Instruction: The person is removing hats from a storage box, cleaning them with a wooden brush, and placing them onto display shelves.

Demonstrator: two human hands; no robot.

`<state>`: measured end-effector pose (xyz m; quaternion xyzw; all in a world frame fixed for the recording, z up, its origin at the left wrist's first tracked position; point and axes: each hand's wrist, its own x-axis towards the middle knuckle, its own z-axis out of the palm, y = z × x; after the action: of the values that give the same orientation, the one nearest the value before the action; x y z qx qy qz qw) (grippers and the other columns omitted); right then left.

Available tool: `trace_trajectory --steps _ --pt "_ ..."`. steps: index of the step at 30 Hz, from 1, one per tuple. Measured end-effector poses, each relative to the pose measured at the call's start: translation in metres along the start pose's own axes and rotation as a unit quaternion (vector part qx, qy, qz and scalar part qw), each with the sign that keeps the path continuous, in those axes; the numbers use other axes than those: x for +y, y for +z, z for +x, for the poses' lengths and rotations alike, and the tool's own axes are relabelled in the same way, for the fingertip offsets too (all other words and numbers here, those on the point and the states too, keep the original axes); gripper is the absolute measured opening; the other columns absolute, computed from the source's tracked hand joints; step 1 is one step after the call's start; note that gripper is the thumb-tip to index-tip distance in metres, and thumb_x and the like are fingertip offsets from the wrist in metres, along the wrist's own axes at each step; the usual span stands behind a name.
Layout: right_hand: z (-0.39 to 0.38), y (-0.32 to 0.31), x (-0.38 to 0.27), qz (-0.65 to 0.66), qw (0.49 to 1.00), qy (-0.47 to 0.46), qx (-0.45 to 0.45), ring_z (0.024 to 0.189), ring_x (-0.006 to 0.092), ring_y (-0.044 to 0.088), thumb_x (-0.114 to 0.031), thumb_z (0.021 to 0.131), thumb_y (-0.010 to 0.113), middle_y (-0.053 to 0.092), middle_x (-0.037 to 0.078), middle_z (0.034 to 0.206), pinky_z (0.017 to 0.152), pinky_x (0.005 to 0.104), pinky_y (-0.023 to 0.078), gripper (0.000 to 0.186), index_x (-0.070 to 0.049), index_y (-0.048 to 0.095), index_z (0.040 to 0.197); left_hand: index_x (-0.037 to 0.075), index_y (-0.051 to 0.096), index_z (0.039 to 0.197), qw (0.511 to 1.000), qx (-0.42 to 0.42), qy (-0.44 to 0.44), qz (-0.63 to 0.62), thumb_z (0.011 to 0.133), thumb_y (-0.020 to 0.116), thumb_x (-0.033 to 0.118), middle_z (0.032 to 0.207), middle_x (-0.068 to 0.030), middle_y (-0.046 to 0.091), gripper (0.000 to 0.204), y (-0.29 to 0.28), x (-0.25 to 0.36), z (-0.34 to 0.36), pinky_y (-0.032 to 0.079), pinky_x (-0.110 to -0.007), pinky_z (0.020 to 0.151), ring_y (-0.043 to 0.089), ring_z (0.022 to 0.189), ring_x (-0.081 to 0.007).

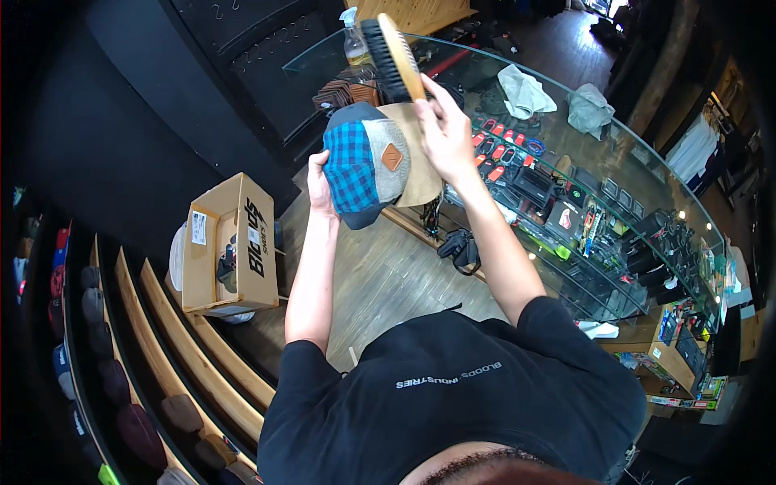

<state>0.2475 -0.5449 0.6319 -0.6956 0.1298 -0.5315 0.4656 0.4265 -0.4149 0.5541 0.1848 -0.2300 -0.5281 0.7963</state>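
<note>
I hold a cap (368, 166) up in front of me with my left hand (320, 187), fingers closed around its lower left edge; the crown, blue plaid and grey with a small brown diamond patch, faces me, and the tan brim points up and to the right. My right hand (444, 129) is clamped on the wooden back of a brush (392, 56), whose long axis runs from upper left down to lower right, dark bristles facing left, its lower end just above the cap. The two hands are apart, one on each side of the cap. Down to my left a tan cardboard box (230, 246) with a white label and black lettering sits by curved wooden shelves (174, 347) lined with dark caps. To my right a curved glass display counter (566, 174) carries a spray bottle (354, 39) and two crumpled cloths (525, 90). The floor (388, 279) is grey-brown wood planks, and the walls are dark
</note>
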Motion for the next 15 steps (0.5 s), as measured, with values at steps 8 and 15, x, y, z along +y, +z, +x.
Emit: trace_trajectory --steps 8,15 --pt "-0.056 -0.054 -0.042 0.067 0.971 0.198 -0.118 0.045 0.0034 0.042 -0.018 0.100 0.049 0.052 0.000 0.068 0.041 0.0204 0.034 0.039 -0.005 0.047 0.137 -0.001 0.061 0.118 0.998 -0.045 -0.020 -0.032 0.092 0.041 0.035 0.115 -0.0160 0.067 0.048 -0.016 0.010 -0.002 0.048 -0.043 0.097 0.065 0.102 -0.0283" --pt "-0.059 -0.037 -0.025 -0.088 0.975 0.124 -0.160 0.053 0.0075 0.047 -0.018 0.098 0.050 0.050 -0.001 0.063 0.051 0.0260 0.039 0.039 -0.012 0.047 0.137 -0.001 0.056 0.123 0.997 -0.044 -0.050 0.030 0.090 0.046 0.027 0.116 -0.0146 0.066 0.045 -0.009 0.000 -0.011 0.050 -0.040 0.095 0.065 0.102 -0.0256"
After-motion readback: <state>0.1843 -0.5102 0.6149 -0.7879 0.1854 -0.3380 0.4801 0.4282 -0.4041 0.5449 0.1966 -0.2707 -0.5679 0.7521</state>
